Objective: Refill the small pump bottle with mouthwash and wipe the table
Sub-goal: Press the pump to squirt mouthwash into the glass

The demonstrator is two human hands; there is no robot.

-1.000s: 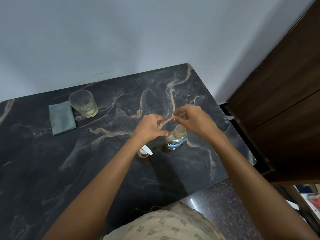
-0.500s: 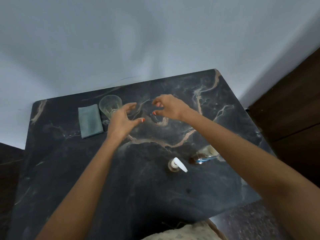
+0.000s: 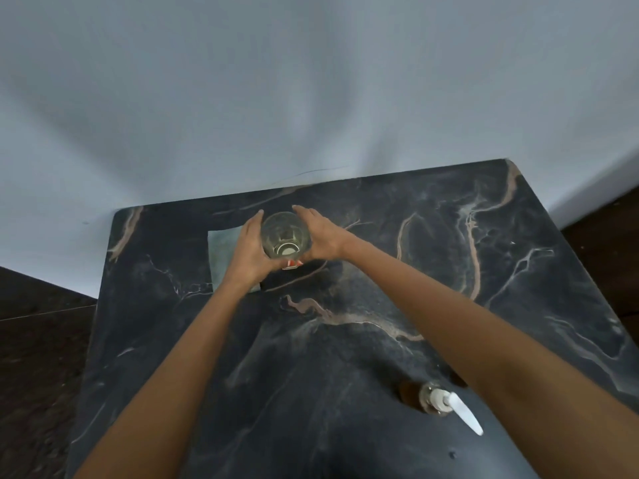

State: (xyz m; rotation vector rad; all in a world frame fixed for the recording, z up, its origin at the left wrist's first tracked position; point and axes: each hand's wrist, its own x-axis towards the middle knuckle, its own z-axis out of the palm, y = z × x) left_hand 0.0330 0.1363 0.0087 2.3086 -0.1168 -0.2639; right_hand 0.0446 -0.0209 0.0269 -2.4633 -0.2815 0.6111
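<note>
Together, left hand [image 3: 250, 252] and right hand [image 3: 323, 238] cup the round clear glass [image 3: 285, 236] over veined marble table [image 3: 449, 271].

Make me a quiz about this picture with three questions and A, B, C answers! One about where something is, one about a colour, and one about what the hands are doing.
1. Where is the cloth?
A. Just left of the glass
B. On the floor
C. Hanging on the wall

2. What colour is the nozzle of the pump bottle?
A. Red
B. White
C. Green

3. What are the left hand and the right hand doing?
A. Both lie flat with nothing in them
B. One waves in the air
C. Both hold the glass

Answers:
1 A: the cloth lies flat beside the glass on its left, partly under the left hand.
2 B: the long nozzle shows plain white against the dark table.
3 C: one hand is on each side of the glass, with thumbs meeting at its near side.
</note>
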